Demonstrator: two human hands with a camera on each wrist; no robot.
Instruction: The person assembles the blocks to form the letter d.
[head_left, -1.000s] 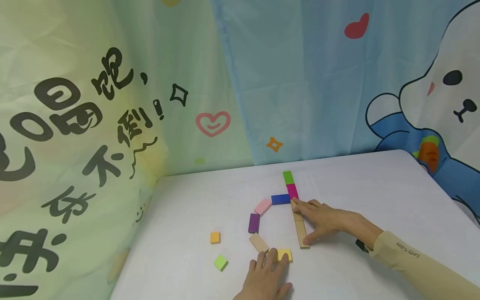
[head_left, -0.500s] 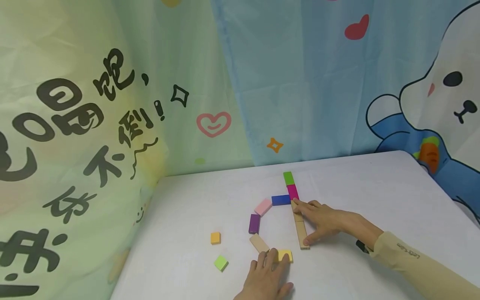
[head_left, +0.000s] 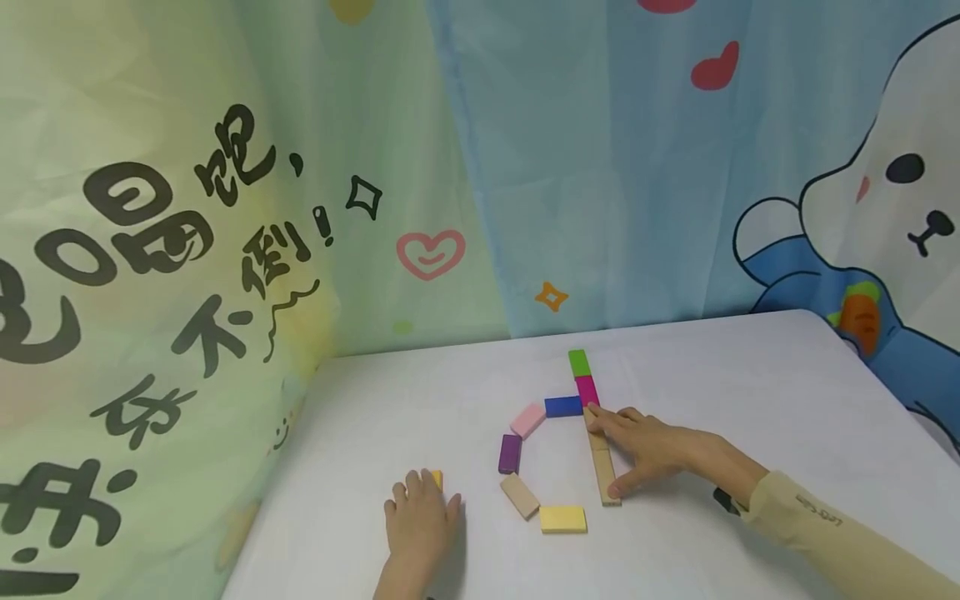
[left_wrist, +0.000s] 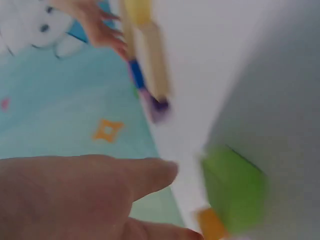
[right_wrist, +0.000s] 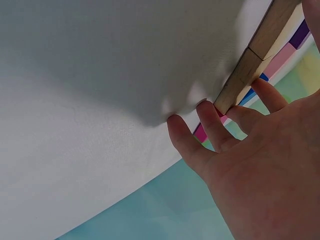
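My left hand [head_left: 420,517] hovers with spread fingers over the left part of the table. In the left wrist view, a light green block [left_wrist: 235,190] lies below the fingers, apart from them; the head view hides it behind the hand. Past the fingertips an orange block [head_left: 437,478] shows only partly. My right hand [head_left: 652,446] rests at a straight row of two plain wooden blocks [head_left: 602,467], its fingers extended. The fingertips touch the row's far end and the thumb lies at its near end. A magenta block [head_left: 587,391] and a green block [head_left: 579,363] continue that row.
Left of the row, a curve is laid from a blue block [head_left: 563,407], a pink block [head_left: 528,421], a purple block [head_left: 510,454], a wooden block [head_left: 520,496] and a yellow block [head_left: 563,520]. A printed curtain [head_left: 555,167] hangs behind the white table [head_left: 360,425].
My left hand has left the yellow block and moved left, over the light green block beside the orange one. My right hand stays at the wooden row. The head view has tilted slightly.
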